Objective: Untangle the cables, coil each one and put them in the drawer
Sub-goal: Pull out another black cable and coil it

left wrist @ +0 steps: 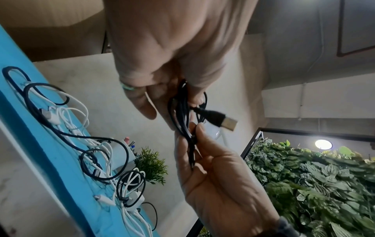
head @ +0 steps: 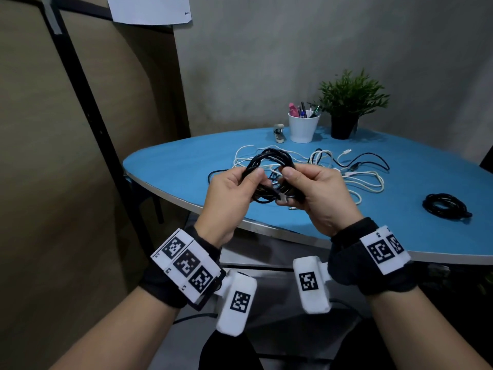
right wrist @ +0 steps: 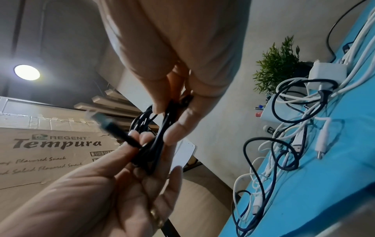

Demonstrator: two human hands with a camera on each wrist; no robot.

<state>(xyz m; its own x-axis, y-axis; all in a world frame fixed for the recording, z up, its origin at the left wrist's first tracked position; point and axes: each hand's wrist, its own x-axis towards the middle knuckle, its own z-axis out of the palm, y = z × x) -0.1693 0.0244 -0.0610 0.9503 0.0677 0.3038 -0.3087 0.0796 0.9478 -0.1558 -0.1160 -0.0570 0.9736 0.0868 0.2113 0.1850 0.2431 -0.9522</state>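
Observation:
Both hands hold a coiled black USB cable (head: pixel 272 161) in the air above the front edge of the blue table (head: pixel 173 161). My left hand (head: pixel 248 180) grips the coil's left side. My right hand (head: pixel 290 177) pinches the right side, and the USB plug (head: pixel 282 197) sticks out between the hands. The left wrist view has the cable (left wrist: pixel 182 120) and its plug (left wrist: pixel 225 121) between my left hand (left wrist: pixel 162 104) and right hand (left wrist: pixel 194 128). A tangle of white and black cables (head: pixel 333 166) lies on the table behind. No drawer is in view.
A second coiled black cable (head: pixel 445 206) lies at the table's right. A white cup of pens (head: pixel 302 126), a potted plant (head: pixel 346 102) and a stapler (head: pixel 278 133) stand at the back. A white charger (right wrist: pixel 326 75) sits among the tangle. A cardboard box (right wrist: pixel 50 144) stands on the left.

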